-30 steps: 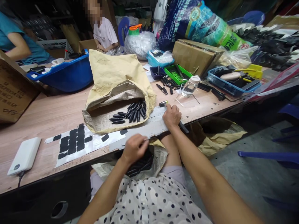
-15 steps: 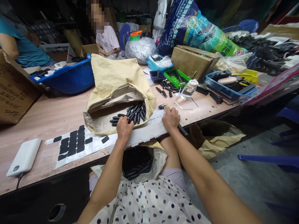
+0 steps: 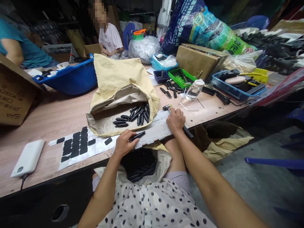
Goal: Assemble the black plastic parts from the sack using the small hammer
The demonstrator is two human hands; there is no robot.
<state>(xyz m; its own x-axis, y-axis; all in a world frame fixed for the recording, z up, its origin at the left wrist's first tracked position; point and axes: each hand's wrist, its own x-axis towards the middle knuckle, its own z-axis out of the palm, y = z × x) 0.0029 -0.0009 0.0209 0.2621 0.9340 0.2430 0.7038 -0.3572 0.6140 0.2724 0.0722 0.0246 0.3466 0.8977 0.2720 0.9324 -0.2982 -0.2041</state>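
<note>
My left hand [image 3: 124,143] pinches a slim black pen-like piece [image 3: 137,136] by its left end. The piece is held over a grey-white flat strip [image 3: 152,134] with a notched front edge at the table's edge. My right hand [image 3: 176,121] is closed around a small hammer [image 3: 167,107] with a pale yellow tip; its dark handle sticks out below the fist, resting over the strip's right end. Behind my left hand lies an open yellow woven sack [image 3: 123,71], with several similar black pieces [image 3: 140,114] in its mouth.
A sheet of black stickers [image 3: 92,149] and a white power bank [image 3: 28,158] lie left. A clear bottle [image 3: 193,90], green tray [image 3: 180,77] and blue basket [image 3: 238,87] stand right. Another sack with black pieces [image 3: 140,164] sits at my lap. Two people sit across.
My left hand has drawn back from the sack's mouth toward the table edge, bringing out one black pen-like piece. My right hand keeps its hold on the hammer.
</note>
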